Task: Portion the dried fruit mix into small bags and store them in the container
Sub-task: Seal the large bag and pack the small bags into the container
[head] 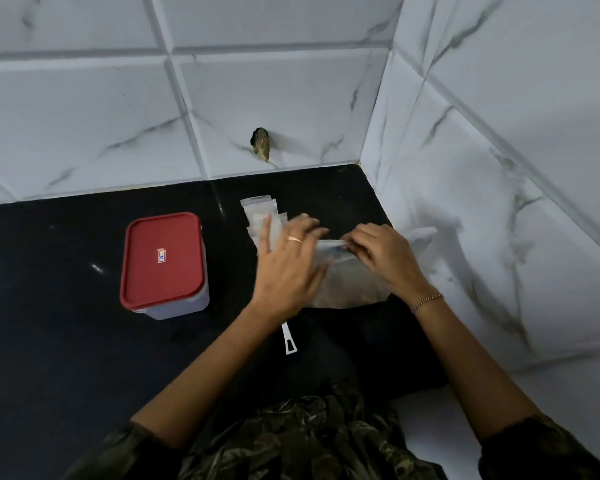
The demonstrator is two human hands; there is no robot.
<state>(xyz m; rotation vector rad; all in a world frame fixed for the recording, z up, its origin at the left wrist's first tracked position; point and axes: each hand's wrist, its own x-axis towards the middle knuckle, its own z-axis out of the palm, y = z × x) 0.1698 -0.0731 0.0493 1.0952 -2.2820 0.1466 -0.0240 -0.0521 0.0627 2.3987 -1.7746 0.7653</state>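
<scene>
While pinching the bag [347,275], right hand [381,258] (fingers curled).

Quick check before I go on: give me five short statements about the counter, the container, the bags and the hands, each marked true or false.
1. The red lid is closed on the translucent rectangular container. True.
2. The container stands to the right of both hands. False: it stands to their left on the black counter.
3. Both the left hand and the right hand are at the top edge of the large clear plastic bag of brownish dried fruit mix. True.
4. The small empty clear bags lie inside the container. False: they lie on the counter, behind the left hand.
5. A white utensil handle shows below the left wrist. True.
</scene>
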